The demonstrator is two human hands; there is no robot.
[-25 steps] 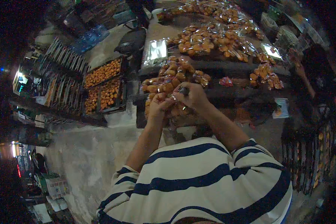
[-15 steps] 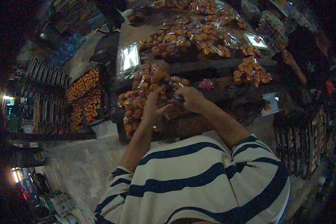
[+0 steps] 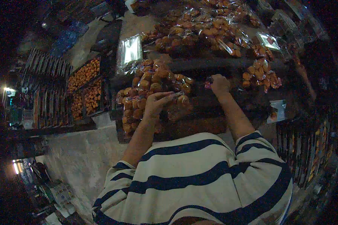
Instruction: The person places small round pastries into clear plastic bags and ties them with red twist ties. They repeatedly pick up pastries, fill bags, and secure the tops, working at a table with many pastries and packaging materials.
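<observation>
My left hand [image 3: 159,103] pinches the gathered top of a clear plastic bag of round golden-brown baked pieces [image 3: 182,99]. Beside it lie more filled bags [image 3: 146,82] along the front of the work surface. My right hand [image 3: 219,84] is farther right, fingers closed round a small dark object, too dim to name, at a small pink packet [image 3: 208,85]. Another filled bag [image 3: 257,73] lies to the right of that hand.
More filled bags [image 3: 199,28] cover the back of the table, with shiny plastic sheets [image 3: 130,50] at its left. Trays of baked pieces [image 3: 84,75] and racks [image 3: 49,105] stand left, another rack [image 3: 300,150] at lower right. A person's arm [image 3: 300,65] shows dimly at far right.
My right hand has left my left hand and moved up and right to the pink packet. My left hand still works at the bags, now with its fingers pointing right.
</observation>
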